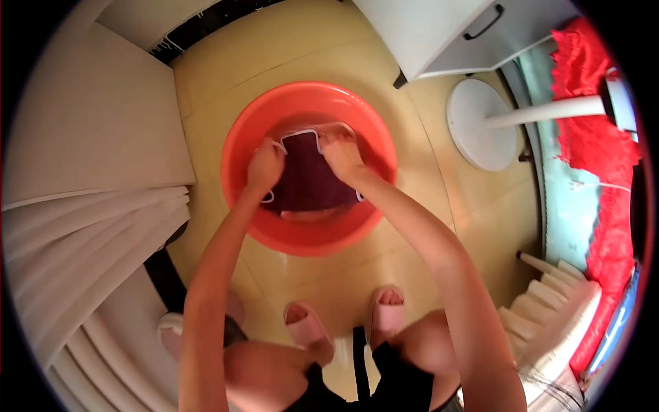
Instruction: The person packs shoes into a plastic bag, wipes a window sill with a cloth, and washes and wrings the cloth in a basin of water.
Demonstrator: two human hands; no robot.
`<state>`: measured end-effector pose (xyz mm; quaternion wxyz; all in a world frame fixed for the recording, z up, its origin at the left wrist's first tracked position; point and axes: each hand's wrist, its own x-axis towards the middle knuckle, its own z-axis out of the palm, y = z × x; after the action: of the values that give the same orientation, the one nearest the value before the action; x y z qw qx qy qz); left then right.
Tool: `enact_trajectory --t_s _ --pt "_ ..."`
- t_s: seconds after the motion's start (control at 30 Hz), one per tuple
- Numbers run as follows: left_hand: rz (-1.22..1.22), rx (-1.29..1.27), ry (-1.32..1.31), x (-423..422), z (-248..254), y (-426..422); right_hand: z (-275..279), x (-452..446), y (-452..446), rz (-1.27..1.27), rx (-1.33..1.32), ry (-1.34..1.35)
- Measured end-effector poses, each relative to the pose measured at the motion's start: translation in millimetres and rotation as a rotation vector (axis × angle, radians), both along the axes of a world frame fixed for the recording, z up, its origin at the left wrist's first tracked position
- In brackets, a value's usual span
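An orange-red plastic basin point(237, 130) with water in it stands on the floor before me. Inside it a dark maroon cloth with white edging point(307, 172) is spread out, partly in the water. My left hand point(267, 165) has its fingers closed on the upper left edge of this cloth. At the upper right edge, my right hand point(341, 154) grips the same cloth by its white trim. The cloth's lower part hangs toward me, and a pale piece shows at the water beneath it.
Pink slippers point(307, 326) are on my feet just below the basin. A white cabinet point(473, 34) stands at the upper right, near a round white stand base point(480, 123). White furniture point(96, 117) and pale curtain fabric point(103, 240) border the left; red fabric point(583, 75) hangs at right.
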<state>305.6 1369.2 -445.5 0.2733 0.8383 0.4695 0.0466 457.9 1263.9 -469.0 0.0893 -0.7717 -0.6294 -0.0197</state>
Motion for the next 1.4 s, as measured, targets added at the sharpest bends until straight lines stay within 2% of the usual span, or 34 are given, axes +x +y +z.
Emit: enact_trajectory --t_s 0.03,0.07,0.13,0.17,0.2,0.23,0.27,0.33,0.37,0.4,0.43,0.47,0.5,0.53,0.57,0.6,0.67,0.7,0.73,0.8,0.83,0.87,0.93,0.97,1.0,1.07,1.1,1.17,1.3,1.4 --pt "-0.202 0.183 -0.183 3.4 -13.7 -7.2 -17.7 -2.5 1.2 0.126 0.013 -0.12" --pt "-0.188 0.191 -0.182 5.2 -32.3 -19.2 -25.1 -4.2 2.5 0.141 0.021 -0.121" --pt "-0.344 0.587 0.17 8.5 -68.3 -31.7 -31.3 0.9 5.3 0.521 0.075 -0.089" --pt "-0.335 0.599 0.166 10.4 -73.6 -25.5 -32.1 9.1 9.4 0.583 0.07 -0.149" --pt "-0.408 0.746 0.125 11.3 -75.8 -23.5 -32.0 17.2 18.2 0.589 0.067 -0.151" --pt "-0.49 0.871 0.091 6.5 -77.6 -28.8 -32.1 22.8 22.9 0.345 0.157 -0.18" --pt "-0.479 0.352 0.311 11.8 -59.1 -17.0 -39.4 18.5 16.1 0.095 0.231 -0.201" --pt "-0.368 0.525 0.107 -2.2 -73.1 11.2 -45.6 0.9 4.7 0.15 0.093 -0.241" --pt "-0.36 0.532 0.096 -0.6 -77.2 9.5 -42.1 1.0 7.9 0.197 -0.011 -0.311" --pt "-0.27 0.651 0.202 -0.5 -80.7 2.8 -38.5 2.1 6.6 0.422 -0.108 -0.263" --pt "-0.176 0.77 0.308 -2.3 -83.8 -3.0 -34.3 6.7 7.4 0.434 -0.078 -0.298" --pt "-0.167 0.782 0.3 -4.1 -77.7 -12.2 -35.9 11.6 8.7 0.448 -0.044 -0.334" --pt "-0.355 0.592 0.267 -5.8 -69.7 -23.0 -42.6 12.3 9.9 0.45 -0.03 -0.349" --pt "-0.541 0.398 0.234 -5.5 -61.2 -26.5 -50.0 9.8 8.8 0.248 0.046 -0.374" --pt "-0.419 0.475 -0.207 -8.8 -80.8 -10.5 -53.7 8.8 6.0 0.046 0.117 -0.391" --pt "-0.419 0.477 -0.209 -7.1 -67.3 -5.1 -45.3 8.6 0.2 0.046 0.119 -0.393" --pt "-0.142 0.19 0.38 -7.8 -42.5 0.8 -31.0 10.9 -10.9 0.5 -0.246 -0.279" --pt "-0.138 0.403 0.308 -12.2 -51.0 -3.0 -28.2 11.4 -12.1 0.405 -0.161 -0.455" --pt "-0.133 0.404 0.306 -17.0 -52.8 -8.5 -32.0 10.7 -11.4 0.408 -0.159 -0.458" --pt "-0.443 0.609 -0.074 -22.5 -40.5 -17.6 -33.5 5.6 -5.9 -0.096 0.017 -0.243" --pt "-0.45 0.276 0.248 -28.4 -33.1 -16.4 -33.9 4.6 -8.8 -0.077 -0.099 -0.105" --pt "-0.446 0.278 0.25 -36.2 -28.3 -14.0 -21.2 4.1 -11.9 -0.073 -0.097 -0.104" --pt "-0.187 0.039 -0.062 -49.8 -19.0 11.0 6.4 20.5 -17.9 -0.011 -0.22 0.433" --pt "-0.132 0.07 -0.16 -56.4 -11.0 21.9 23.4 26.7 -24.3 -0.052 -0.075 0.706" --pt "-0.074 0.097 -0.254 -64.7 -2.6 31.9 18.8 41.3 -23.4 -0.11 -0.014 0.72" --pt "0.02 -0.068 -0.406 -81.0 19.3 51.5 19.5 71.3 -25.4 -0.165 0.039 0.92" --pt "0.022 -0.06 -0.408 -85.8 35.9 48.3 42.2 69.6 -32.1 -0.214 0.105 1.062" --pt "0.141 -0.35 -0.656 -94.4 69.7 42.6 88.4 68.2 -44.3 -0.274 0.178 1.338" --pt "0.122 -0.242 -0.652 -102.5 115.3 33.9 143.4 68.0 -56.1 -0.193 0.206 1.255" --pt "0.119 -0.194 -0.692 -104.3 140.5 35.6 175.5 66.3 -59.4 -0.216 0.347 1.169"
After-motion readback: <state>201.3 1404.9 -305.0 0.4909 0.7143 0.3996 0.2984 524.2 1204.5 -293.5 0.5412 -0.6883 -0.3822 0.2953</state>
